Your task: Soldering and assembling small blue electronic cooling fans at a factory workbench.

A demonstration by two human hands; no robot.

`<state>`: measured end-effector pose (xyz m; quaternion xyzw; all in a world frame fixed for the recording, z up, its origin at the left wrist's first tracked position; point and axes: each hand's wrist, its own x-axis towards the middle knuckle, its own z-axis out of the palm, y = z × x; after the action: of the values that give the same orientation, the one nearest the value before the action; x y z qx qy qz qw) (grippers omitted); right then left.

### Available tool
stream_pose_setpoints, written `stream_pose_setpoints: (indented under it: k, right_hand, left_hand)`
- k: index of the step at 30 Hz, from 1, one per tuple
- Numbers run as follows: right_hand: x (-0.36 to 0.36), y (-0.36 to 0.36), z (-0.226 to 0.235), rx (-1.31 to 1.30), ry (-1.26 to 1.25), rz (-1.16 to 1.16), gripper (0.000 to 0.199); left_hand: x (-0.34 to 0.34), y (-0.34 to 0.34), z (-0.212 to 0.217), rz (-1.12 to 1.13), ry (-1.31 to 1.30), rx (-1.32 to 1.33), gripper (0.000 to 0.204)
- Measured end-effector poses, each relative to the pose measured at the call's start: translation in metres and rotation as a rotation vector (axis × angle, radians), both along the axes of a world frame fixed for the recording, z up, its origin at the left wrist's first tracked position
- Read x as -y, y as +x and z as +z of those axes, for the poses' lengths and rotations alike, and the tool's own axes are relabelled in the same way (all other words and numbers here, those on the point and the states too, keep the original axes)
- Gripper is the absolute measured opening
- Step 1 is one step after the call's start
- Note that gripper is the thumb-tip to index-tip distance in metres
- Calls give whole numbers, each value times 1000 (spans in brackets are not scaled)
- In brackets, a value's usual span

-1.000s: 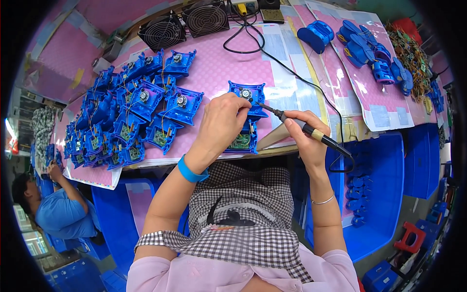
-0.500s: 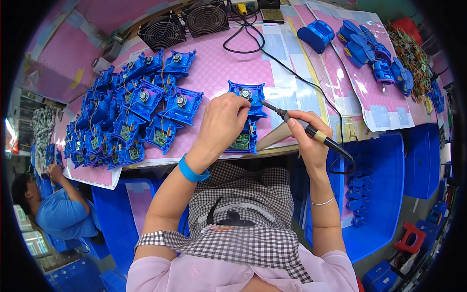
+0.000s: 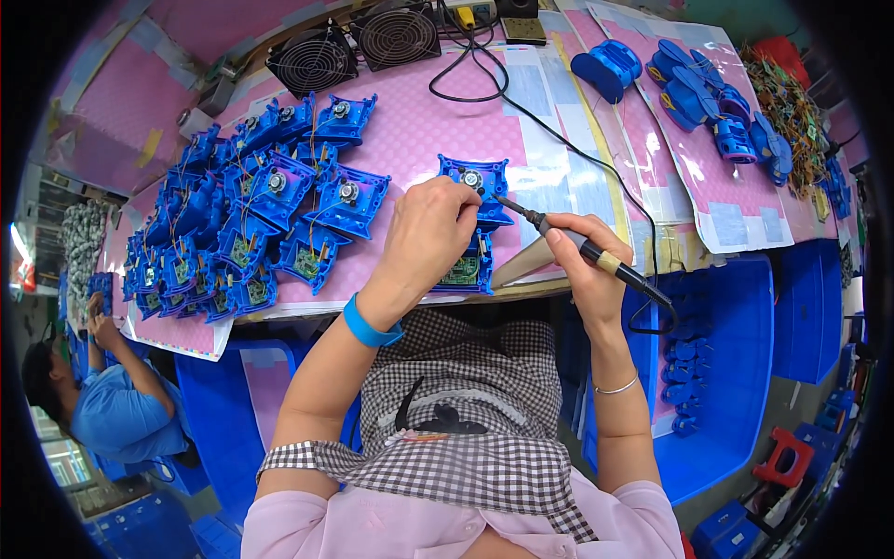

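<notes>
A blue plastic housing (image 3: 494, 170) with a round metal part in its upper half lies on the pink table covering. A green circuit board (image 3: 463, 273) shows in the blue piece at its near end. My left hand (image 3: 426, 238) rests over the housing's left side, thumb and fingers pinched together; whatever they hold is hidden. In my right hand (image 3: 596, 270) is a soldering iron (image 3: 593, 250), gripped like a pen, its tip at the housing's right side close to my left fingertips. Many similar blue housings (image 3: 275, 184) with wires and boards are heaped to the left.
Two black fans (image 3: 396, 39) stand at the back. The iron's black cord (image 3: 596, 158) loops across the table. Blue rounded parts (image 3: 689, 98) and bundled wires (image 3: 792, 121) lie at the right. Blue bins (image 3: 722, 419) sit below the edge; a co-worker (image 3: 121, 410) is at far left.
The soldering iron and my right hand have shifted slightly left. My left hand stays nearly in place. The co-worker's hands at far left have moved.
</notes>
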<state>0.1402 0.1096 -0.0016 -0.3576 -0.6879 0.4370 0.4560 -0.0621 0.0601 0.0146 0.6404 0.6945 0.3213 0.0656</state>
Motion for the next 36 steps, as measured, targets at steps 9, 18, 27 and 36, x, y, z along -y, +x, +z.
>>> stream_pose_setpoints:
  k: [9, 18, 27, 36]
  right_hand:
    - [3, 1, -1, -5, -3, 0, 16]
    - [0, 11, 0, -62, -57, -48, 18]
    - [-1, 16, -1, -99, -80, -73, 18]
    - [-5, 13, 7, -197, -85, -55, 20]
  left_hand:
    - [0, 0, -3, 11, 4, 8, 12]
    - [1, 2, 1, 14, -5, 55, 13]
    - [7, -3, 7, 10, 55, 12, 12]
    - [51, -17, -3, 391, 72, 110, 17]
